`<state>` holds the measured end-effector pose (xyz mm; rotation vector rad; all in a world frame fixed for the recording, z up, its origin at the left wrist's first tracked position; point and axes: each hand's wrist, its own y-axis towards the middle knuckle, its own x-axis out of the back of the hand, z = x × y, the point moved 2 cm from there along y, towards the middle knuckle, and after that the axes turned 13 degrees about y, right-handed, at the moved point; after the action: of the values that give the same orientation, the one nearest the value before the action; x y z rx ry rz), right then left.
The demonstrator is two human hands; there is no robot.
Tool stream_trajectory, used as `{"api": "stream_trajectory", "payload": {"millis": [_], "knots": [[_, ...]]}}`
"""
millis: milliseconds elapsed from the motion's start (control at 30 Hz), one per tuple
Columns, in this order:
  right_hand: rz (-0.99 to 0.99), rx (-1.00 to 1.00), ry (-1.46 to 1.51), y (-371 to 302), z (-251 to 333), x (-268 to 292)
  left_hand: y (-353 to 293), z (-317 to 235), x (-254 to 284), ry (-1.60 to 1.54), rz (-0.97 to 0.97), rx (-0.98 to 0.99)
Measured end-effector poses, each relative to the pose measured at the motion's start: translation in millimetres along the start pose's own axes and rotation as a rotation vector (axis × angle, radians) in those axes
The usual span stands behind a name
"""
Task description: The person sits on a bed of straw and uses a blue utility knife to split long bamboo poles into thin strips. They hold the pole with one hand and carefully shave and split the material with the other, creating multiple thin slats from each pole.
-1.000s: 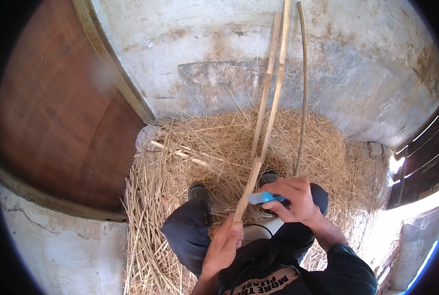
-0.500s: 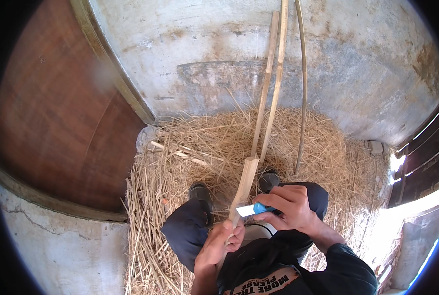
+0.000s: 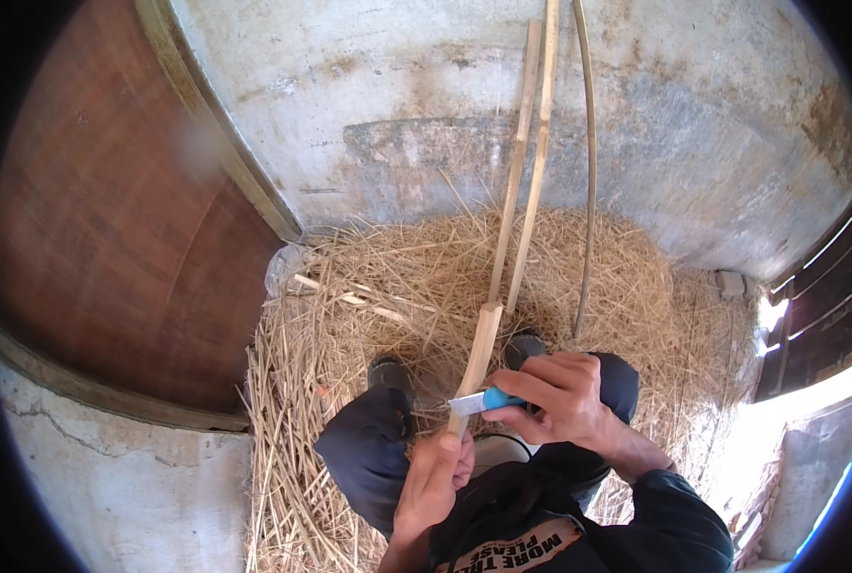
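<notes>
My left hand (image 3: 433, 477) is closed around the lower part of a pale wooden stick (image 3: 480, 350), which slants up and away from me. My right hand (image 3: 562, 402) grips a utility knife (image 3: 500, 398) with a blue handle. Its flat metal blade (image 3: 466, 403) points left and lies across the stick just above my left hand. The lower end of the stick is hidden by my hand and dark shirt.
Two squared wooden poles (image 3: 532, 177) and a thin curved stick (image 3: 586, 181) stand at the stained wall (image 3: 397, 86). Straw (image 3: 627, 277) covers the floor around my shoes (image 3: 389, 373). A brown door panel (image 3: 120, 220) is at left, dark slats (image 3: 818, 329) at right.
The knife has shifted slightly left and up, its blade turning against the stick. My left hand has moved a little to the right. Both hands keep their grip.
</notes>
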<state>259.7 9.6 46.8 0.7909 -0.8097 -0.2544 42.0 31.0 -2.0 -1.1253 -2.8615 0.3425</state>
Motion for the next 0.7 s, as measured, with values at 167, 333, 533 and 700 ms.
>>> {"api": "stream_trajectory", "payload": {"millis": [167,333,533,700], "knots": [[-0.013,0.023,-0.021,-1.2,-2.7,-1.5,-2.7,1.1,-1.2,0.012,-0.012,0.013],[-0.025,0.044,-0.047,-0.2,-3.9,-1.1,-3.5,2.9,-1.2,-0.008,-0.003,0.042],[-0.019,0.075,-0.096,2.5,-2.5,-0.7,-6.7,8.9,-1.6,-0.051,0.006,0.051],[-0.022,0.087,-0.12,3.6,-3.2,-1.3,-7.8,8.3,-1.8,-0.091,0.015,0.072]]}}
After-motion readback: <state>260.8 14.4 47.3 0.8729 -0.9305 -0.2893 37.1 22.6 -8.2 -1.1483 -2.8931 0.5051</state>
